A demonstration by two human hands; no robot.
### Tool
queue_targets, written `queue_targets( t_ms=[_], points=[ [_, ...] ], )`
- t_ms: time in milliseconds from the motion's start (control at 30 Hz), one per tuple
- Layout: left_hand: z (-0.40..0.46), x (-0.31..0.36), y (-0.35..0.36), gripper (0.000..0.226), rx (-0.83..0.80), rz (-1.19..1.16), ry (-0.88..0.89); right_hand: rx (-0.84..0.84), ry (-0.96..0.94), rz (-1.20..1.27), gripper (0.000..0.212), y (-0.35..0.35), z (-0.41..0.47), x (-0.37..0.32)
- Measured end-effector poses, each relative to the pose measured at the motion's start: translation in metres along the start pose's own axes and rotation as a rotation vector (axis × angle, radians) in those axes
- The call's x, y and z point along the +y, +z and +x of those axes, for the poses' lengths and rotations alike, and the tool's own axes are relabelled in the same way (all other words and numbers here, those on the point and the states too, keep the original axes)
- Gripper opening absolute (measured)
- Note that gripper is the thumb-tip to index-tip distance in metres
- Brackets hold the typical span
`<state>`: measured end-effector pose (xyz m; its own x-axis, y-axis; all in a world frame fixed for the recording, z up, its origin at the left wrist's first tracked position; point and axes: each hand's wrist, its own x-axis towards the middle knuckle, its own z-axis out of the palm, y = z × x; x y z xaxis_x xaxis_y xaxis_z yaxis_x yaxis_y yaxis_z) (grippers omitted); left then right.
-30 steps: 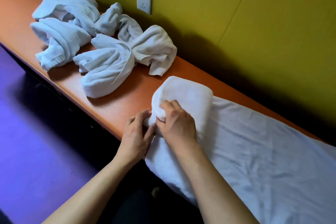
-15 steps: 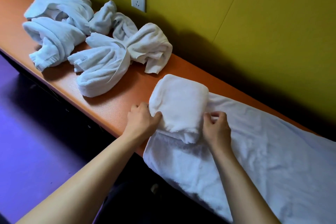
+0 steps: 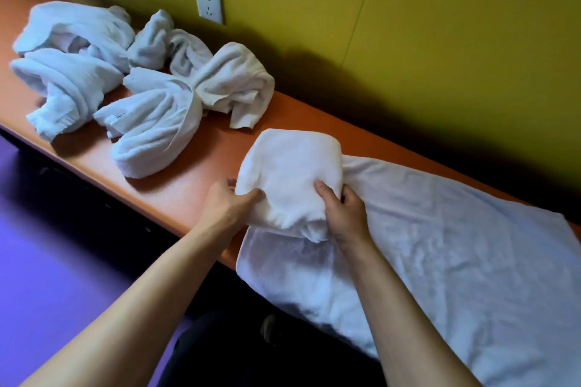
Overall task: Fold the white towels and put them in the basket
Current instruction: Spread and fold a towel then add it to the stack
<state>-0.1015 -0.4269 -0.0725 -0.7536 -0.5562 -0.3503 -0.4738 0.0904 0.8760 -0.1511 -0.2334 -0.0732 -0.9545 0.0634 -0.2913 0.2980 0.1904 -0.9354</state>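
Both hands gripped a plump terry roll (image 3: 290,173) near the orange counter's (image 3: 188,179) front edge: left hand (image 3: 231,203), right hand (image 3: 344,214); it lay on a flat, creased towel (image 3: 440,245).

Single head cam, wide-angle, looks fwd & down, close over orange bench (image 3: 195,179) by yellow wall (image 3: 440,25).

Dim, uneven lighting; a deep shadow falls on the yellow wall (image 3: 408,50) above the worktop's (image 3: 188,179) far edge; white towels (image 3: 471,261) slightly overexposed; wide-angle bending and softness towards frame edges.
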Motion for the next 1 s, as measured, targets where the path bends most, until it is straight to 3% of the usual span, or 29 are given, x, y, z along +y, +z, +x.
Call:
queue_targets(
  t_ms=[167, 467, 600, 733, 1000],
  points=[
    [-0.022, 0.013, -0.001, 0.036, -0.012, -0.01, 0.185, -0.021, -0.012, 0.071, 0.054, -0.021, -0.011, -0.017],
    [-0.106, 0.055, 0.038, 0.061, -0.152, -0.086, 0.245, 0.019, -0.048, 0.152, 0.032, -0.117, -0.05, -0.031],
    [-0.15, 0.066, 0.068, 0.072, -0.218, -0.059, 0.371, 0.064, -0.068, 0.136, 0.03, -0.173, -0.072, -0.024],
    [-0.191, 0.068, 0.102, 0.066, -0.362, -0.021, 0.484, 0.118, -0.077, 0.139, 0.031, -0.234, -0.093, -0.012],
    [-0.27, 0.056, 0.194, 0.059, -0.622, 0.068, 0.532, 0.218, -0.012, 0.215, 0.037, -0.365, -0.13, 0.046]
  ],
)
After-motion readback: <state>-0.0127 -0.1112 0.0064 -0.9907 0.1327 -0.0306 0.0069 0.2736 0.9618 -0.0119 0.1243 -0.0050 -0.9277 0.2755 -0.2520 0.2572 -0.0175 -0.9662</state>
